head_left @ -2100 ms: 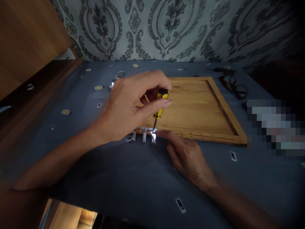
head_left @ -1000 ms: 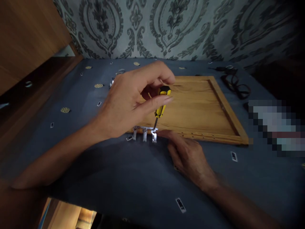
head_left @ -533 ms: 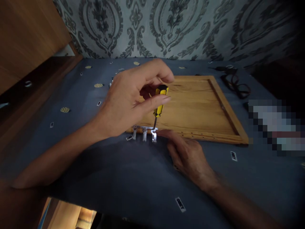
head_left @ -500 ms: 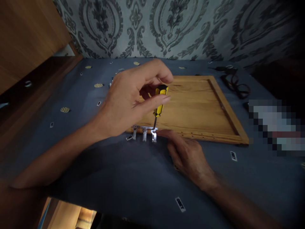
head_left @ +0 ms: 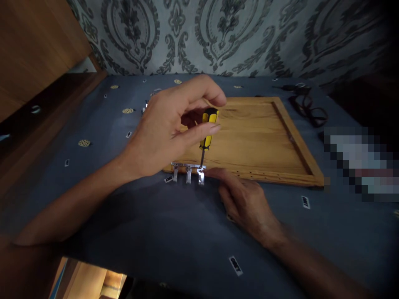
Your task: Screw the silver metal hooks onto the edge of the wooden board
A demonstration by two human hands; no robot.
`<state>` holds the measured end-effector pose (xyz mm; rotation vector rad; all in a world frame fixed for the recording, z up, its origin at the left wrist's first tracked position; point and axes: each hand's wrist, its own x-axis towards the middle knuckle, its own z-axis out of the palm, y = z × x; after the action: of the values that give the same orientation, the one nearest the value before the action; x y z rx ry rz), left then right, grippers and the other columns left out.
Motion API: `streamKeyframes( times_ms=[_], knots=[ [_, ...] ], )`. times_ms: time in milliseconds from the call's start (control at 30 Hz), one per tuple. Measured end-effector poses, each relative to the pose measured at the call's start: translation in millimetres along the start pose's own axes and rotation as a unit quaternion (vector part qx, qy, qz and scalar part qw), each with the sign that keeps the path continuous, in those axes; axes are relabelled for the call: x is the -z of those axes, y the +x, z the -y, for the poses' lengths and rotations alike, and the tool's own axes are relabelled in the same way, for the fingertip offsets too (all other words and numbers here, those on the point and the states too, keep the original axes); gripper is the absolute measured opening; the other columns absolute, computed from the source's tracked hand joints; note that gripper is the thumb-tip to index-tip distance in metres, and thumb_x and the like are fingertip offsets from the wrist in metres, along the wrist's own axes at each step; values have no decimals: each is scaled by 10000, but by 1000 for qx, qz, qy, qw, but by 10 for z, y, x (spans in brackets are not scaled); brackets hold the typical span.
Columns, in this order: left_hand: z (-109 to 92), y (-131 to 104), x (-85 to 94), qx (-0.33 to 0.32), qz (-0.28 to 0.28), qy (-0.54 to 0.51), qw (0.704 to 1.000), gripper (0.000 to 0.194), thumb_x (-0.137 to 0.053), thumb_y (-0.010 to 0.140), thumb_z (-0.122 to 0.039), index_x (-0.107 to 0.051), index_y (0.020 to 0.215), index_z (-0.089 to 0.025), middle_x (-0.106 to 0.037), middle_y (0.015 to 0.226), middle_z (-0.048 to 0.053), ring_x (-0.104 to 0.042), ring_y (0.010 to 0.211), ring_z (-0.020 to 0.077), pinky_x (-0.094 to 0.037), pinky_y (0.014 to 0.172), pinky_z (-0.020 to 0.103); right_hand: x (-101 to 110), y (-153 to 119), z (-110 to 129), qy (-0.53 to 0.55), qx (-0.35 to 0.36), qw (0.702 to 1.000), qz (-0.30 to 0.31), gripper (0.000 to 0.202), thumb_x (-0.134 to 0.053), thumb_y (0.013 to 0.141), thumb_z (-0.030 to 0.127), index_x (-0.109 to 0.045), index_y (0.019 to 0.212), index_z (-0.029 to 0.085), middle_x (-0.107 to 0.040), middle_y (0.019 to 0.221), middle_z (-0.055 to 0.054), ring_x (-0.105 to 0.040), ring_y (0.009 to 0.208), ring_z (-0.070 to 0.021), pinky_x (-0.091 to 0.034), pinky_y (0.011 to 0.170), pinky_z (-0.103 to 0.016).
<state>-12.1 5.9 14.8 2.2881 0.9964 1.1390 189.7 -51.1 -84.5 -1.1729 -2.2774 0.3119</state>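
My left hand (head_left: 170, 128) is closed around a small yellow-and-black screwdriver (head_left: 205, 143), thumb on one side and curled fingers on the other. The screwdriver stands nearly upright, with its tip at the right end of a shiny metal strip (head_left: 182, 166) with three hooks. This strip lies along the near edge of a framed wooden board (head_left: 255, 133). My right hand (head_left: 245, 201) rests on the cloth with its index finger stretched to the right-hand hook (head_left: 201, 177); the other fingers are bent. Whether that fingertip presses the metal or the wood is hard to tell.
A dark blue patterned cloth (head_left: 174, 232) lies under the board. At the back right is a pair of glasses (head_left: 308, 108); a blurred-out object (head_left: 361, 160) lies at the right. Small metal pieces (head_left: 145, 106) show behind my left hand. Wooden furniture (head_left: 34, 45) stands at the left.
My view has shifted very slightly, and the board appears a little higher. Both hands and the screwdriver keep nearly the same position.
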Motion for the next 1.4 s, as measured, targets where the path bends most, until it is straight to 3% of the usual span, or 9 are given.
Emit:
streamKeyframes(
  times_ms=[233,367,600,800,933,1033,1267,1400],
  knots=[
    [-23,-20,-36,-51,5,35,998,129,-626,877,-270,-638,978,-192,-652,922,2,-595,794,107,-535,722,221,-16,-8,-22,8,7,1000,-9,354,-391,855,43,-568,1103,224,-734,856,7,-691,670,-138,-504,603,-232],
    [-47,-14,-12,-38,19,27,999,144,-636,864,-232,-635,1003,-198,-665,958,9,-615,823,119,-528,750,232,-16,-14,-23,17,4,1000,-2,351,-382,865,61,-570,1110,229,-738,891,0,-700,712,-145,-515,628,-242],
    [-22,-28,-60,-13,-9,12,1000,139,-674,836,-263,-646,965,-219,-650,907,1,-615,799,127,-535,749,263,-23,-20,-30,21,-2,1000,0,363,-374,865,64,-573,1114,237,-734,879,-9,-697,698,-154,-528,623,-261],
    [-44,-12,-21,-8,24,23,999,159,-652,847,-222,-655,1006,-221,-663,960,8,-622,816,138,-528,779,280,-14,-16,-20,39,-6,999,4,359,-365,866,63,-577,1105,225,-722,839,-10,-686,668,-145,-516,611,-254],
    [-34,-19,-23,-5,3,21,1000,190,-669,836,-244,-645,1020,-204,-666,939,4,-634,849,139,-522,777,253,-7,-17,-14,32,-4,999,2,349,-361,870,70,-589,1094,211,-706,772,2,-644,575,-128,-489,564,-245],
    [-35,-30,-51,-14,-4,38,999,186,-667,845,-277,-642,1012,-198,-662,892,-4,-622,782,110,-509,738,223,-12,-20,-17,30,-7,1000,5,360,-360,866,78,-591,1106,216,-712,796,-4,-664,615,-141,-490,574,-251],
    [-72,-17,-6,-51,59,40,996,197,-622,867,-153,-630,1063,-173,-692,984,-11,-618,800,70,-506,782,184,-29,-13,-34,32,11,999,-9,356,-367,855,44,-572,1093,211,-686,747,18,-634,569,-118,-464,550,-226],
    [-59,-23,-34,-59,44,24,997,180,-603,895,-235,-641,1057,-169,-677,980,16,-623,846,91,-533,753,190,-26,-13,-32,27,5,1000,-3,372,-364,847,37,-570,1099,217,-696,770,12,-642,591,-122,-478,568,-230]
  ],
)
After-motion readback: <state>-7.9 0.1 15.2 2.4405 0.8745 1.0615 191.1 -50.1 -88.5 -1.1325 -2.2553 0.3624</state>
